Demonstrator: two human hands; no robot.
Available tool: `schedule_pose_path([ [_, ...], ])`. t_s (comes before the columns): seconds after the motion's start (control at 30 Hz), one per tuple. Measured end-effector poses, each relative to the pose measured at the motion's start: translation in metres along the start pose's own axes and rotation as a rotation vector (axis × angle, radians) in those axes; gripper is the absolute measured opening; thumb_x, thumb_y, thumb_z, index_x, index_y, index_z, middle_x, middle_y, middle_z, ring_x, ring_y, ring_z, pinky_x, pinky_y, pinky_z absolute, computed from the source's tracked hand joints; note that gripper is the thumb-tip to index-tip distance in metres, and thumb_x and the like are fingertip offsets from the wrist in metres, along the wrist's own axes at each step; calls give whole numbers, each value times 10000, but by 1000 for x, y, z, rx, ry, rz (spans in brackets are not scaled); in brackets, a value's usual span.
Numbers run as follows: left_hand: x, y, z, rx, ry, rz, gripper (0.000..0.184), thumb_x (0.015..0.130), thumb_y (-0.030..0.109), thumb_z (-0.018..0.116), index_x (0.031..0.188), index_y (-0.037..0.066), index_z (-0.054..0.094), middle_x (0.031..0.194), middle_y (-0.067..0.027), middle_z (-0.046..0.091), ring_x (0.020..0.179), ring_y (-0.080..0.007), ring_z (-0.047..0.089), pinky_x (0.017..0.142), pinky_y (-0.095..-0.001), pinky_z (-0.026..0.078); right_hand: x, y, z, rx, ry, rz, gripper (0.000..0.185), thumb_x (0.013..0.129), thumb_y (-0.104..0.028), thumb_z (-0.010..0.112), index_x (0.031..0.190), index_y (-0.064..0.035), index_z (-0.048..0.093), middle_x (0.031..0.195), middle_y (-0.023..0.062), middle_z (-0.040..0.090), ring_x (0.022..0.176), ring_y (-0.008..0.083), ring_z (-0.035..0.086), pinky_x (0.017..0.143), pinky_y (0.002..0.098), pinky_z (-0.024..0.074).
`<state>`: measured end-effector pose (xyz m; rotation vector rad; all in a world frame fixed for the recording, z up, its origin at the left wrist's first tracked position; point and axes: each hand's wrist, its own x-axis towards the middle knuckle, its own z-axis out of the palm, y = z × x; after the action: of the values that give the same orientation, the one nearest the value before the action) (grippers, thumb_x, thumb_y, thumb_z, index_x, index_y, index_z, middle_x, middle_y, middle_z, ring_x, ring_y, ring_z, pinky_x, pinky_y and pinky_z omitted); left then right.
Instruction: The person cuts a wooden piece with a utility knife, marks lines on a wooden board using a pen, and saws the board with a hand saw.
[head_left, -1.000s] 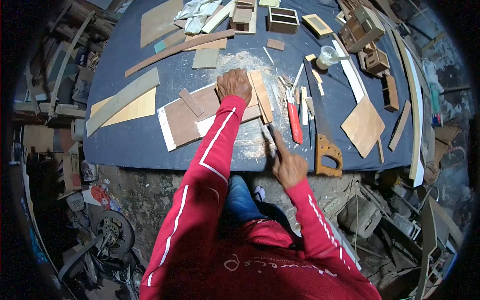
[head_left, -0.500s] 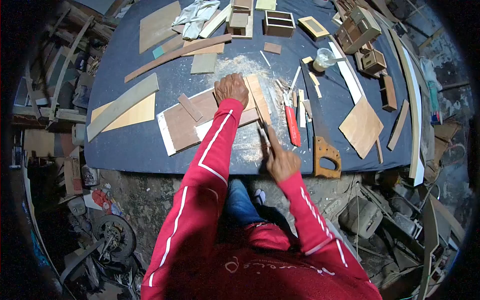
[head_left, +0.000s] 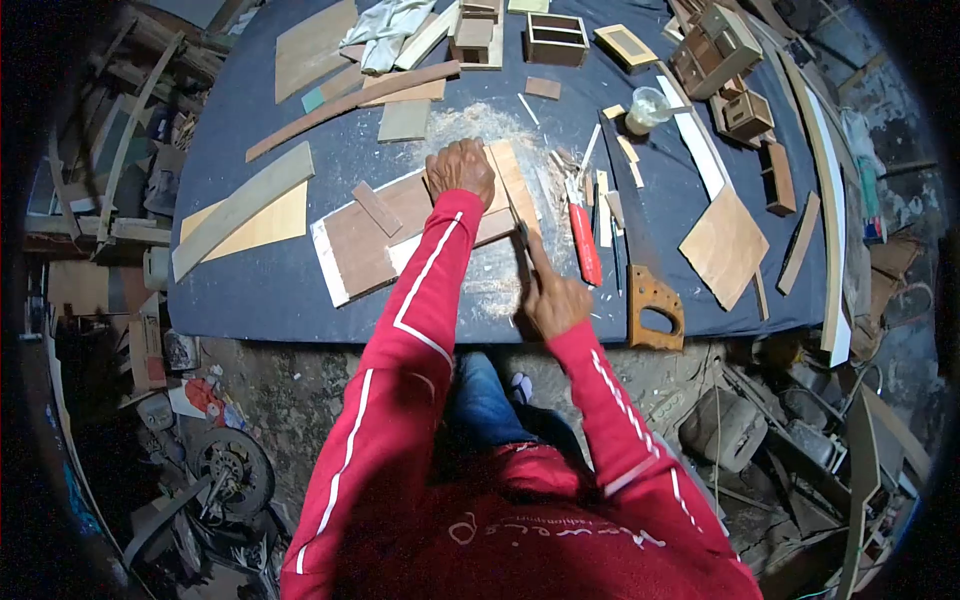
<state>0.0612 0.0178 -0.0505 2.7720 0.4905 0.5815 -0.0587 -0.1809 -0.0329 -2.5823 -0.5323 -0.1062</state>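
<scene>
A table (head_left: pixel 250 310) under blue cloth (head_left: pixel 225 150) carries a brown board (head_left: pixel 355 250), sawdust (head_left: pixel 490 122), a handsaw (head_left: pixel 645 285), a red-handled tool (head_left: pixel 582 235) and plywood (head_left: pixel 724 248).

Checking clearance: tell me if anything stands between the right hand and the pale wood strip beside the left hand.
Nothing visible: the right hand, holding a dark tool, reaches the near end of the pale wood strip. The red-handled tool lies farther right.

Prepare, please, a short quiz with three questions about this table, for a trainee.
1. Which is nearer to the right hand: A) the cup, B) the handsaw?
2. True or false: the left hand hangs clear of the wood.
3. Fill in: the sleeves are ___ with white stripes.

Key: 1. B. 2. False; it rests on the wood. 3. Red.
</scene>
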Motion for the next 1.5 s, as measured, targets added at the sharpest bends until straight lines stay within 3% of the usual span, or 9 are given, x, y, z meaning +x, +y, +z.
schedule_pose_path([
  [0.37, 5, -7, 11, 35, -59, -34, 309, 990, 233, 438, 898, 52, 671, 907, -170, 674, 883, -319, 640, 844, -449, 413, -2, 3, 8, 64, 20, 6, 668, 847, -111, 628, 1478, -224, 441, 543, 192, 568, 434, 343, 566, 454, 462, 421],
  [0.5, 7, -5, 4, 8, -81, -62, 280, 975, 217, 456, 898, 51, 668, 909, -165, 677, 870, -318, 644, 839, -441, 416, -49, 7, -16, 91, -50, 44, 653, 857, -124, 632, 1474, -216, 441, 534, 182, 562, 438, 349, 561, 454, 467, 416],
  [0.67, 5, 0, -3, 49, -87, -28, 242, 964, 200, 476, 891, 65, 663, 903, -165, 677, 865, -316, 645, 822, -438, 414, -5, 5, 5, 19, 31, -23, 645, 881, -117, 617, 1489, -200, 419, 514, 141, 557, 409, 302, 554, 427, 441, 406],
  [0.73, 3, -5, 7, 45, -67, -36, 246, 971, 210, 475, 889, 62, 653, 889, -158, 666, 872, -309, 634, 823, -442, 407, -12, 1, -6, 19, -26, 28, 675, 868, -130, 630, 1496, -251, 411, 539, 174, 567, 443, 344, 569, 457, 459, 425],
  [0.9, -1, -2, 2, 49, 84, 43, 260, 991, 241, 470, 885, 68, 633, 878, -139, 632, 866, -302, 604, 816, -444, 379, -54, -10, -62, -12, -99, 51, 703, 828, -117, 650, 1485, -242, 436, 569, 206, 589, 455, 343, 584, 456, 456, 431],
  [1.0, -2, -2, 0, 38, 120, 73, 277, 998, 256, 465, 883, 67, 632, 889, -139, 634, 866, -306, 605, 809, -447, 378, -32, -17, -60, -107, -102, 17, 666, 831, -111, 646, 1466, -185, 458, 549, 178, 597, 443, 316, 598, 445, 443, 444],
  [1.1, -3, -6, 3, 41, 145, 74, 298, 998, 267, 466, 862, 63, 635, 867, -136, 634, 854, -306, 601, 810, -449, 382, 0, -14, -27, -68, -50, -19, 635, 849, -144, 636, 1456, -190, 457, 513, 180, 572, 420, 322, 578, 426, 452, 419],
  [1.23, 1, -6, 8, 47, 163, 59, 316, 998, 270, 465, 838, 60, 639, 843, -136, 633, 846, -306, 601, 804, -448, 386, -33, -6, -57, -57, -101, -9, 719, 811, -116, 643, 1488, -220, 425, 505, 195, 538, 449, 359, 572, 456, 467, 424],
  [1.5, 0, -1, 1, 20, 142, 57, 290, 994, 260, 458, 868, 66, 634, 851, -132, 633, 851, -306, 599, 802, -446, 390, 11, -7, -20, -119, -44, -51, 648, 846, -166, 647, 1464, -192, 457, 498, 189, 552, 410, 329, 565, 427, 443, 420],
])
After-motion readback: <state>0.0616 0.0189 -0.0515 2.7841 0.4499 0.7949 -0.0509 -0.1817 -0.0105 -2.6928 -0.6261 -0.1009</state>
